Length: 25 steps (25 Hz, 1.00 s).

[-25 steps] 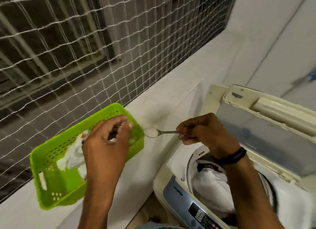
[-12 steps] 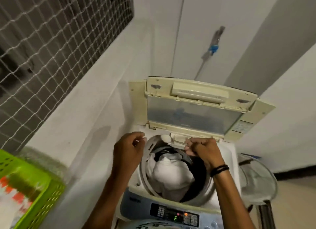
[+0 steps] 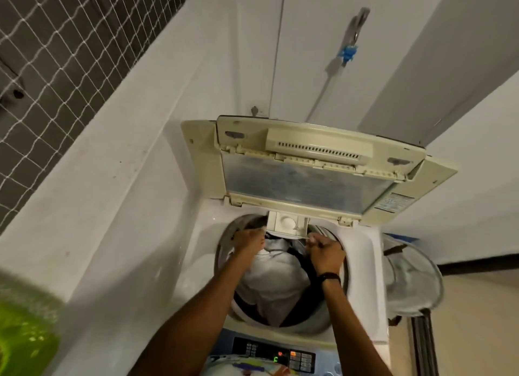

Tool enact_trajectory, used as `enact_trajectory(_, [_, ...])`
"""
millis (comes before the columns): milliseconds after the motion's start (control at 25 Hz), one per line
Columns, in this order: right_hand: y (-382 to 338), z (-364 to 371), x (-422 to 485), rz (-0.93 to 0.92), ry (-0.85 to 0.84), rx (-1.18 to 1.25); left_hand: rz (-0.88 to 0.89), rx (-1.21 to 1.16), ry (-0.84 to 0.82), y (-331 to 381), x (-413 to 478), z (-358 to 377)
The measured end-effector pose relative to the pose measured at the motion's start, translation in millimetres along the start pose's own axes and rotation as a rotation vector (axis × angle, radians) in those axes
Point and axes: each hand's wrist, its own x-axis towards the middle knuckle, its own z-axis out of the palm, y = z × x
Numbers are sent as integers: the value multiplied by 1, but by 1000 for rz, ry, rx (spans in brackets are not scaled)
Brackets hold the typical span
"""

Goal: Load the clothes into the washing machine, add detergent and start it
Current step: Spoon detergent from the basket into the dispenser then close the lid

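The top-loading washing machine [image 3: 200,266] stands with its lid [image 3: 309,184] raised. White and dark clothes [image 3: 273,277] fill the drum. At the drum's far rim the small detergent drawer [image 3: 286,224] is pulled out, with a mound of white powder in it. My left hand [image 3: 248,240] grips the drawer's front left corner with curled fingers. My right hand [image 3: 325,252], a black band on its wrist, is curled at the drawer's front right corner. The spoon it carried is barely visible in its fist. The control panel [image 3: 278,356] is lit with a green digit.
A green plastic basket [image 3: 25,339] sits blurred on the white ledge at lower left, under a netted window [image 3: 56,53]. A mesh laundry hamper [image 3: 412,277] stands right of the machine. A tap with a blue fitting [image 3: 348,53] hangs on the wall behind.
My view swung from the green basket to the machine. My right hand carried the spoon of powder to the drawer, where the powder now lies. Both hands now sit at the drawer's front.
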Motion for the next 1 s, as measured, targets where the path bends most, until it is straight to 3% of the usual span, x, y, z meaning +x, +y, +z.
enact_trajectory(160, [12, 17, -11, -250, 40, -144, -129, -311, 26, 9, 17, 17])
enact_trajectory(280, [25, 26, -18, -395, 72, -197, -155, -323, 17, 10, 22, 22])
enact_trajectory(480, [26, 27, -26, -428, 110, -208, -107, -260, 20, 2, 30, 19])
enact_trajectory(640, [28, 31, -23, -462, 47, -204, -75, -212, 23, -2, 32, 19])
enact_trajectory(1000, [31, 38, -18, -386, 74, -175, -19, -153, 39, 0, 24, 18])
